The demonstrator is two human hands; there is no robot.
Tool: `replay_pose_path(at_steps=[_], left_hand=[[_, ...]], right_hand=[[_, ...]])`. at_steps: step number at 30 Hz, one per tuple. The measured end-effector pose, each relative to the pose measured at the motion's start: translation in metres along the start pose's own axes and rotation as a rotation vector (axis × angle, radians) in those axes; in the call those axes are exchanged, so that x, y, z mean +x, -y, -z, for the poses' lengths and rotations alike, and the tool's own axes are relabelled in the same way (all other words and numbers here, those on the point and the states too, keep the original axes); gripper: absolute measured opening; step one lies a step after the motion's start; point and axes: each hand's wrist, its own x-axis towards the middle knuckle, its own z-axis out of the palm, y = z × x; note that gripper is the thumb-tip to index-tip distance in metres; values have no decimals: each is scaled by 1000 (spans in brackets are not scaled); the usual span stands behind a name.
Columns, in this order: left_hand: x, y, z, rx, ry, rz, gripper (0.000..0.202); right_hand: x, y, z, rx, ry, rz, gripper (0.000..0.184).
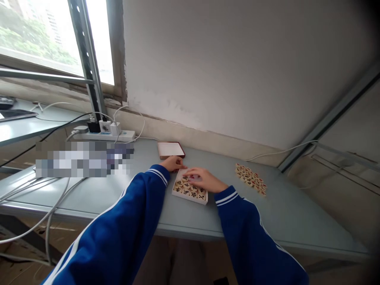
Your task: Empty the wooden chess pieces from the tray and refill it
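Note:
A shallow white box (190, 200) lies on the desk in front of me, with round wooden Chinese chess pieces (185, 192) in rows inside it. Black characters mark the near ones; a little red shows under my right hand. My left hand (173, 163) is closed, its bent fingers at the far left corner of the box. Over the far half of the box reaches my right hand (204, 180), thumb and fingers bent round a piece among the others. The fingertips partly cover that piece. Behind the box lies a dark-red-edged lid (171, 149), pale inside facing up.
More chess pieces (251, 179) lie grouped on the desk (285, 209) to the right. At the back left is a power strip (126, 136) with chargers and white cables. A blurred-out patch (83, 160) covers things on the left. Metal posts and a wall border the desk.

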Motion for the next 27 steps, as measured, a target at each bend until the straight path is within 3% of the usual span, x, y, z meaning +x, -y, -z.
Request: replay_pose_path(at_steps=[4,12,18,22,27], left_hand=[[1,2,0,5,11,-16,49],[1,2,0,36,-2,-2,49],[2,4,2,82,-7,-9,47],[2,3,2,88,-5,13,46],[1,1,2,97,1,17,46]], right_hand=[[11,-1,-9,24,4,3,22],[3,-18,-3,97,13,-61,27],[4,-8,0,12,-193,-57,24],[-18,-18,20,-92,-421,-151,24],[-65,-58,35,-391,-414,-343,28]])
